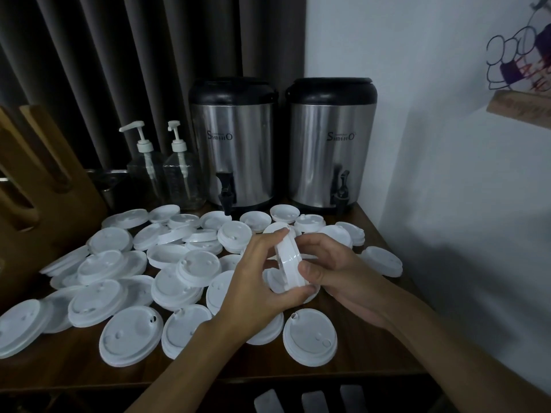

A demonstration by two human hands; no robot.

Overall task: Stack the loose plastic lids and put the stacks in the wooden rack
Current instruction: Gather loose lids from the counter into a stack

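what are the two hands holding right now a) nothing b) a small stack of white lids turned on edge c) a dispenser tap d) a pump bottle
b: the left hand and right hand both grip a stack of lids held on edge above the table.

1. A dark pleated curtain [89, 70] hangs across the back left.
2. A plain white wall [432, 174] fills the right side and carries a line drawing [518, 55] above a wooden strip [518, 110].
3. The dark wooden bench [366, 347] sits in the corner against that wall.
4. Two steel drink dispensers [232, 150] and two pump bottles [179, 171] stand along its back.
5. The light is dim.
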